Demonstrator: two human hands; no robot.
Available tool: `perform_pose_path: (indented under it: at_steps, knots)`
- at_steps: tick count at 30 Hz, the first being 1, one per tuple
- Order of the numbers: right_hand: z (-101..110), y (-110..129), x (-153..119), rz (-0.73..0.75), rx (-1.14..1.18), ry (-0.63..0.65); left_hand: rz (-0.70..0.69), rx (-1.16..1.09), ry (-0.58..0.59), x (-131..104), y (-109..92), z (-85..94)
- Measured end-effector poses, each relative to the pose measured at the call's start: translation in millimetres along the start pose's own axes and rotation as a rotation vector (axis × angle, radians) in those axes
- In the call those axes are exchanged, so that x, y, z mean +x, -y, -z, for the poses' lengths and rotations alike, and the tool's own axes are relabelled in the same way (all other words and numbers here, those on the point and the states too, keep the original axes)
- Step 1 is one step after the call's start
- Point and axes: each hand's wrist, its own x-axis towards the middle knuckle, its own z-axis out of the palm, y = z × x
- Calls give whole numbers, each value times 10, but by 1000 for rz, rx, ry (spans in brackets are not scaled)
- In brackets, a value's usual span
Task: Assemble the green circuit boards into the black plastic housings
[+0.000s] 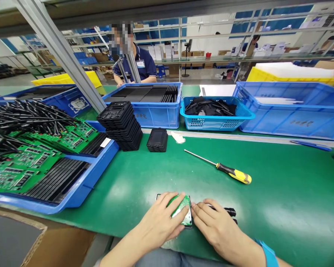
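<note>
A green circuit board sits in a shallow black plastic case on the green tabletop in front of me. My left hand lies across it from the left, fingers over the board and thumb at the near edge, holding it down. At the case's right side, my right hand has its fingers pressed together round black cables, mostly hidden beneath it. Black cable ends stick out to the right of that hand. Beyond both hands rests a screwdriver with a yellow and black handle.
A blue bin with circuit boards and black cables stands at left. Stacked black cases and a shorter stack are behind. Blue bins and a blue basket line the back. A pen lies right. A person sits opposite.
</note>
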Motion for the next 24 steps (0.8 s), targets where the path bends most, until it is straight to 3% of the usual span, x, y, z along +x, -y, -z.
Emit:
perform_pose_path:
  at_steps: [4, 8, 13, 19, 24]
  knots:
    - [-1, -3, 12, -1, 6, 23, -32, -23, 30, 35, 54, 57]
    - [-60, -40, -27, -34, 99, -33, -43, -94, 52, 31, 136, 89]
    - [-147, -85, -60, -91, 251, -108, 16, -103, 21, -12, 109, 6]
    - [-110, -128, -23, -104, 373, -45, 154, -70, -65, -92, -80, -131]
    - [-6, -117, -5, -161, 374, 24, 124, -109, -66, -89, -10, -104]
